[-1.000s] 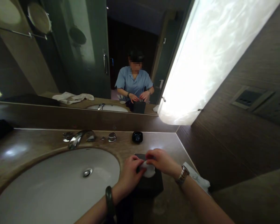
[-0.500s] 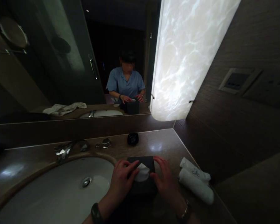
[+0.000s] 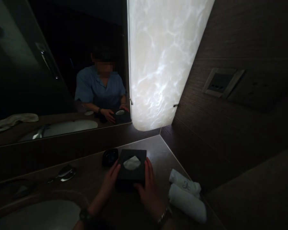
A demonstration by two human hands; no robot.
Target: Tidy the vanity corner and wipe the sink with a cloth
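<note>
A black square tissue box (image 3: 132,169) with a white tissue (image 3: 132,163) showing in its top opening stands on the brown stone counter (image 3: 158,150). My left hand (image 3: 108,185) presses against the box's left side. My right hand (image 3: 148,188) grips its right side, with a metal watch on that wrist. Both hands hold the box between them.
A small black dish (image 3: 109,156) sits just left of the box. Two rolled white towels (image 3: 186,196) lie to the right by the dark wall. The sink (image 3: 38,214) and tap handles (image 3: 64,174) are at the left. A mirror (image 3: 50,80) and lit panel (image 3: 158,64) stand behind.
My hands left the tissue on top and took the box by its sides; the box now sits farther back, near the black dish. The view has swung right and grown darker.
</note>
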